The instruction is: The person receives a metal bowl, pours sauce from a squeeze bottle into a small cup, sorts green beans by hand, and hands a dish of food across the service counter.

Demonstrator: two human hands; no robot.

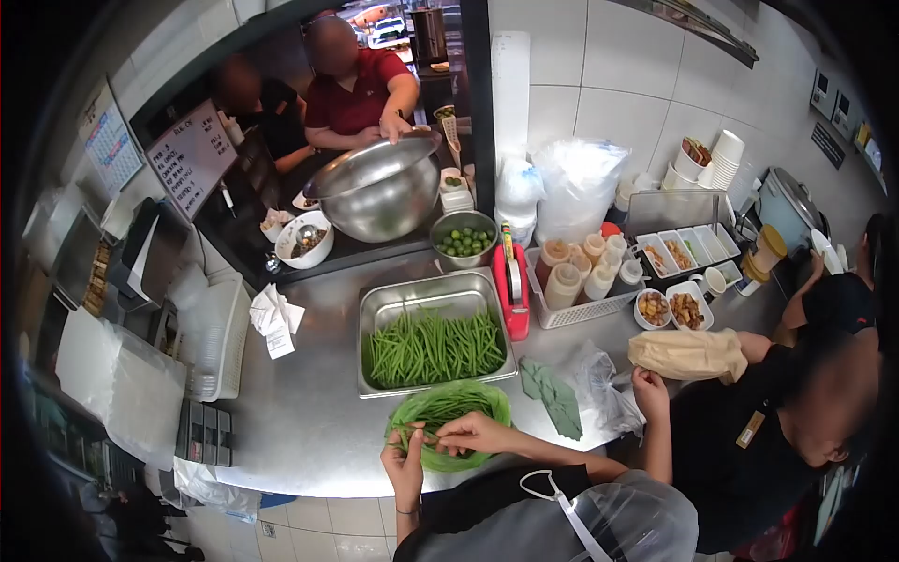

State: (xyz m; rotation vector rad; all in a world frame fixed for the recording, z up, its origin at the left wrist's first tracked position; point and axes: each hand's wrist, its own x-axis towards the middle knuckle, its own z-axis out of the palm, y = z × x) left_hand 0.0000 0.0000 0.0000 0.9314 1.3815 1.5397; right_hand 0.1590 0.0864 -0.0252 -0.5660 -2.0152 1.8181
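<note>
My left hand is closed in a pinch at the near left rim of a green plastic bag. Close beside it, my right hand is over the bag with fingertips pinched together. Between the two sets of fingertips is what looks like a green bean, small and partly hidden. More green beans lie inside the open bag. Just beyond the bag, a rectangular steel pan holds a heap of trimmed-looking green beans.
A co-worker in red holds a large steel bowl at the pass window. Right of the pan stand a red tape dispenser, a green cloth and a basket of sauce bottles. Another co-worker holds a brown paper bag. Receipts lie left.
</note>
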